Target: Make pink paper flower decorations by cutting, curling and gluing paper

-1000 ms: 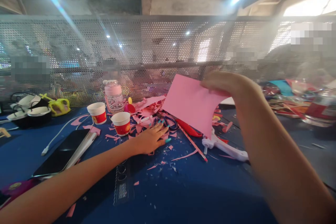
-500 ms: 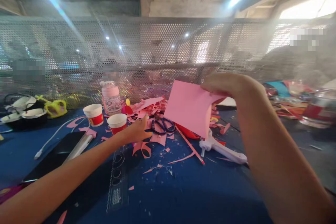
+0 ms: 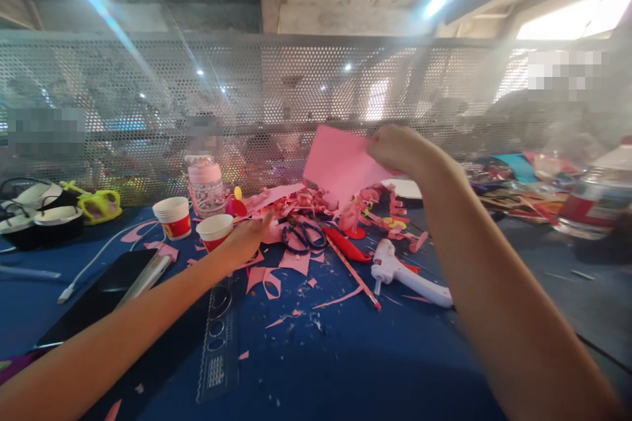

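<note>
Phone [image 3: 101,293]: laid flat on the blue table [image 3: 345,368], far left, a white cable [image 3: 93,260] beside it.
Paper cups [image 3: 213,231]: two, upright, red-banded, just left of the left hand.
Left hand [image 3: 247,237]: stretched out low over the pink paper scraps [image 3: 276,276]; fingers loosely curled, nothing seen to be gripped.
Scissors [image 3: 303,237]: blue-handled, lying among the scraps just right of the left hand, apart from it.
Pink paper sheet [image 3: 338,164]: held raised above the scrap pile, before the perforated screen.
Right hand [image 3: 395,148]: closed on the sheet's right edge.
Glue gun [image 3: 407,272]: white, lying on the table below the right forearm.
</note>
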The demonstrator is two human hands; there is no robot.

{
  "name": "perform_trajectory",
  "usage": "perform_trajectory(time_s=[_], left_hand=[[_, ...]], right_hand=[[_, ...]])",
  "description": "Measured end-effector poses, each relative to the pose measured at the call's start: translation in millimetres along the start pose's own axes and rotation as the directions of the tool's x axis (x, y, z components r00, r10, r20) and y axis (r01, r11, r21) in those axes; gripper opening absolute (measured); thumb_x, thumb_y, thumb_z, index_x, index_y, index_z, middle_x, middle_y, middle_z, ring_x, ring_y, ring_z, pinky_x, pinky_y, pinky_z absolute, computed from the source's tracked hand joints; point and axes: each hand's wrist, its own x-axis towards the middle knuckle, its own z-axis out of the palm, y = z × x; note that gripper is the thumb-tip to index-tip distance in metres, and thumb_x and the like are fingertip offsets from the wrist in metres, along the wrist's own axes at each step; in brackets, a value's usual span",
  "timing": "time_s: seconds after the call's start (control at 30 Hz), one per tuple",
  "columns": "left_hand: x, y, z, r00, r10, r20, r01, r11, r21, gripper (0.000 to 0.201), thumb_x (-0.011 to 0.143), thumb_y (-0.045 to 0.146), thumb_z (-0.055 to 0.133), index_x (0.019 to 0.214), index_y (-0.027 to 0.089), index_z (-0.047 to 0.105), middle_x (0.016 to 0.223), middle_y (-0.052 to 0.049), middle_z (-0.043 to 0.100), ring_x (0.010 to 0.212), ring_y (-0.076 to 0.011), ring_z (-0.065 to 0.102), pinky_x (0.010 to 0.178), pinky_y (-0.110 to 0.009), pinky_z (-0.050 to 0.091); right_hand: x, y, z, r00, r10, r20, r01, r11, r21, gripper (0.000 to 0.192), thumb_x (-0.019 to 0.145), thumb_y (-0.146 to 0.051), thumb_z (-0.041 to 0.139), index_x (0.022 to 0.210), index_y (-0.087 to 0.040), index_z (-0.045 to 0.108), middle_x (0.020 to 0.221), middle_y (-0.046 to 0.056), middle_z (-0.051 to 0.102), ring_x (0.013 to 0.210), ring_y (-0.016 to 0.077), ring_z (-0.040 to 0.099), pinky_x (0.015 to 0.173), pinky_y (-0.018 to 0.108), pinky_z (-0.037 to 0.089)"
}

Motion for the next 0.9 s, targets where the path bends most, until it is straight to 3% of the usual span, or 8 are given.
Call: perform_trajectory(time_s=[0.1,0.17,0.23,0.3,0.4,0.63,0.8,0.9], left_hand=[[0.6,0.8,-7.1,0.993,-0.034,-0.115,0.042,0.997,0.063,0.067,0.073,-0.002,0.041,0.136,0.006,0.02,0.127,-0.023,0.046,0.117,-0.03,0.045,0.086,-0.042,0.044],[-0.5,2.3,-13.6,0.99,-0.009,-0.141,0.02,0.997,0.079,0.058,0.073,0.004,0.046,0.129,0.007,0.033,0.129,-0.021,0.043,0.122,-0.0312,0.04,0.089,-0.042,0.044],[-2.3,4.8,-20.4,0.994,0.05,-0.096,-0.045,0.998,0.052,0.052,0.072,0.011,0.052,0.123,0.009,0.041,0.124,-0.018,0.049,0.118,-0.0297,0.044,0.089,-0.04,0.044],[-4.1,7.9,-26.1,0.991,0.128,-0.033,-0.128,0.992,0.022,0.054,0.071,0.015,0.055,0.123,0.012,0.042,0.121,-0.014,0.053,0.113,-0.0263,0.049,0.088,-0.036,0.045],[-4.7,12.4,-30.4,0.981,0.192,0.026,-0.192,0.981,0.028,0.054,0.072,0.011,0.053,0.124,0.014,0.042,0.118,-0.012,0.057,0.107,-0.0238,0.055,0.085,-0.034,0.046],[-2.3,19.3,-22.2,0.979,0.204,0.008,-0.203,0.974,0.098,0.055,0.069,0.006,0.059,0.121,0.012,0.043,0.116,-0.015,0.056,0.106,-0.0259,0.054,0.083,-0.036,0.048],[-4.2,26.7,-16.2,0.985,0.174,-0.016,-0.171,0.978,0.116,0.044,0.078,0.0,0.044,0.121,0.011,0.043,0.115,-0.016,0.054,0.102,-0.0234,0.057,0.079,-0.034,0.05],[-5.1,29.2,-15.8,0.992,0.123,-0.021,-0.12,0.986,0.119,0.036,0.079,0.003,0.043,0.115,0.008,0.047,0.102,-0.016,0.058,0.087,-0.0226,0.062,0.069,-0.033,0.052]], right_hand=[[0.1,-17.2,9.5,0.988,0.072,-0.138,-0.071,0.997,0.014,0.034,0.08,-0.005,0.04,0.109,0.001,0.057,0.095,0.021,0.064,0.095,0.026,0.06,0.074,0.033,0.045],[1.7,-25.8,26.3,0.981,-0.01,-0.191,0.022,0.998,0.059,0.042,0.083,-0.003,0.033,0.122,-0.003,0.05,0.101,0.019,0.064,0.099,0.0239,0.059,0.08,0.033,0.045],[3.5,-29.8,50.4,0.979,-0.196,-0.058,0.201,0.976,0.089,0.046,0.084,-0.001,0.033,0.126,-0.008,0.048,0.108,0.015,0.063,0.105,0.0213,0.057,0.086,0.031,0.044],[3.8,-29.9,76.5,0.921,-0.353,0.164,0.342,0.935,0.091,0.047,0.082,0.001,0.034,0.125,-0.011,0.051,0.117,0.012,0.061,0.111,0.0195,0.054,0.092,0.029,0.042],[-0.1,-27.9,107.7,0.884,-0.377,0.277,0.37,0.926,0.081,0.048,0.077,-0.001,0.048,0.123,-0.01,0.053,0.121,0.013,0.059,0.113,0.0234,0.054,0.094,0.031,0.042],[-15.5,-42.5,129.7,0.838,-0.452,0.307,0.444,0.891,0.097,0.067,0.074,-0.015,0.058,0.137,-0.006,0.035,0.141,0.019,0.037,0.132,0.0268,0.032,0.105,0.037,0.031],[-33.4,-59.4,140.4,0.681,-0.649,0.339,0.64,0.753,0.155,0.073,0.072,-0.033,0.065,0.138,-0.022,0.036,0.148,0.008,0.026,0.133,0.0284,0.029,0.108,0.045,0.024],[-42.1,-61.5,146.6,0.758,-0.531,0.379,0.567,0.823,0.019,0.05,0.076,-0.02,0.059,0.125,-0.03,0.052,0.141,0.002,0.04,0.127,0.0319,0.037,0.102,0.051,0.03]])
